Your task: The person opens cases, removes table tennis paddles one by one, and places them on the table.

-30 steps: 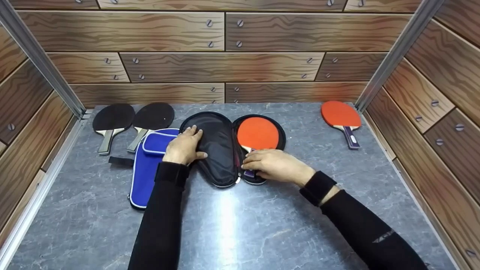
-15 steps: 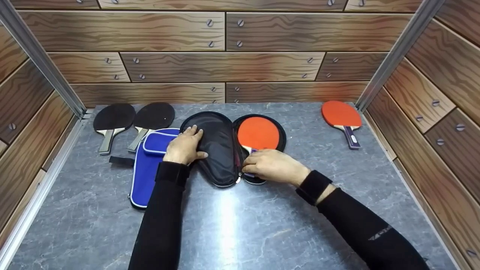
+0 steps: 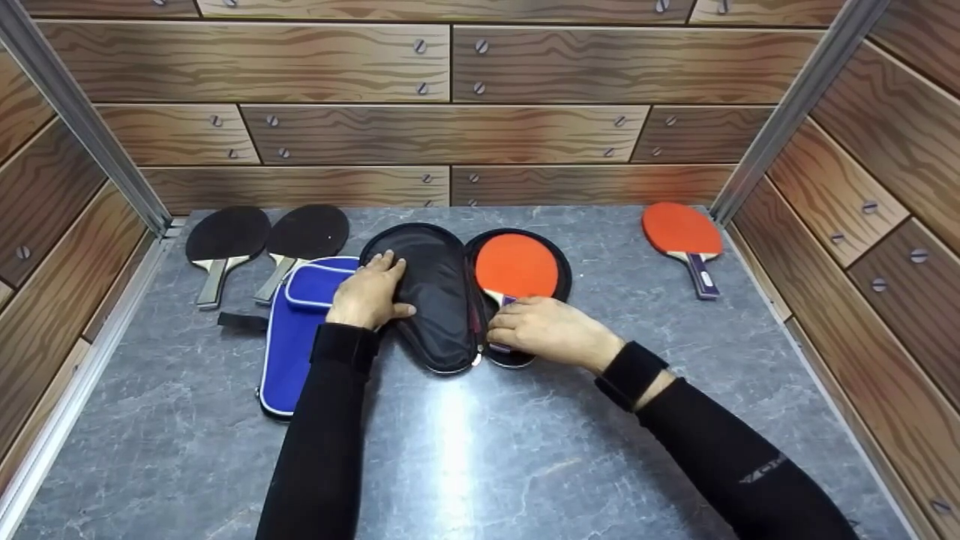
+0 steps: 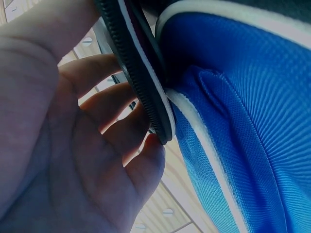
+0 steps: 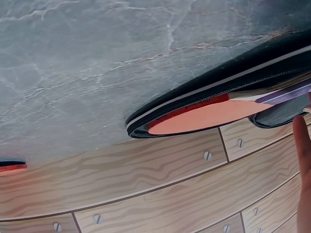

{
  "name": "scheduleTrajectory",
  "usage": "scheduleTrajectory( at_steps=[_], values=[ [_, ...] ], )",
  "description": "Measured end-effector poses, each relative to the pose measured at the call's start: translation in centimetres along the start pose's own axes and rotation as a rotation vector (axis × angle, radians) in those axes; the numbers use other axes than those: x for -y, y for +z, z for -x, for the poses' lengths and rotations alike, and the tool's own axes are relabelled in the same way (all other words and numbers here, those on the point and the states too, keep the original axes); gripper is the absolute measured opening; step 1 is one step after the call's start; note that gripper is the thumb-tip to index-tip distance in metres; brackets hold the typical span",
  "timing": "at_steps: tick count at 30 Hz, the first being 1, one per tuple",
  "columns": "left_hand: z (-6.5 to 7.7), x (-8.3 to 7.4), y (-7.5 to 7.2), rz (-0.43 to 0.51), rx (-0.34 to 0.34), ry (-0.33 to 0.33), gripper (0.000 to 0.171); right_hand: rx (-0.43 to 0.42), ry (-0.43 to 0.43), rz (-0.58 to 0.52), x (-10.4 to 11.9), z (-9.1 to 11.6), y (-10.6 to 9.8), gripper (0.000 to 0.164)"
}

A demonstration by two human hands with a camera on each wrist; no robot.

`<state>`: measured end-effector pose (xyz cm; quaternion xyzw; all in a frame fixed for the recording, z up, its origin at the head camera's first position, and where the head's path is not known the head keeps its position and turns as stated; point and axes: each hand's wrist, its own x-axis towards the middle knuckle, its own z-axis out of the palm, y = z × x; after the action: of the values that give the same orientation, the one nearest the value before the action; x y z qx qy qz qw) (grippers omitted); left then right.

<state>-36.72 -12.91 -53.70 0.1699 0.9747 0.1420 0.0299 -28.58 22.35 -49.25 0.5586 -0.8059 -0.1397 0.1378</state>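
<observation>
A black padded paddle case lies unzipped and spread flat, its two halves side by side. In its right half rests a table tennis paddle, orange-red side up with a purple handle. My left hand rests with spread fingers on the case's left half; the left wrist view shows its fingers at the zipper edge. The right hand holds the paddle's handle, fingers bent over it and hiding most of it. Under my left wrist lies a blue case with white piping, partly covered.
Two black paddles lie at the back left, the blue case overlapping one handle. Another red paddle is at the back right. Wood-patterned walls bound the grey tabletop on the back and both sides.
My right hand's fingers have drawn in and bent more over the paddle's handle. The left hand, the cases and the other paddles have stayed put.
</observation>
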Motion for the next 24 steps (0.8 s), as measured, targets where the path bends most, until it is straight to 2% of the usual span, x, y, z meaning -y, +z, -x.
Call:
scheduleTrajectory(
  at_steps=[3, 10, 19, 24],
  values=[
    [0.01, -0.05, -0.12, -0.004, 0.002, 0.001, 0.100, -0.014, -0.002, 0.035, -0.02, 0.06, 0.00, 0.030],
    [0.10, -0.24, -0.28, 0.001, -0.007, 0.012, 0.100, -0.113, -0.003, 0.107, -0.29, 0.33, -0.13, 0.030],
    [0.00, -0.03, -0.13, 0.000, -0.003, 0.016, 0.099, -0.188, 0.041, 0.086, -0.47, 0.40, 0.03, 0.030],
    [-0.22, 0.25, 0.23, -0.018, -0.003, 0.016, 0.100, -0.232, 0.075, 0.064, -0.48, 0.53, 0.03, 0.022]
  ],
)
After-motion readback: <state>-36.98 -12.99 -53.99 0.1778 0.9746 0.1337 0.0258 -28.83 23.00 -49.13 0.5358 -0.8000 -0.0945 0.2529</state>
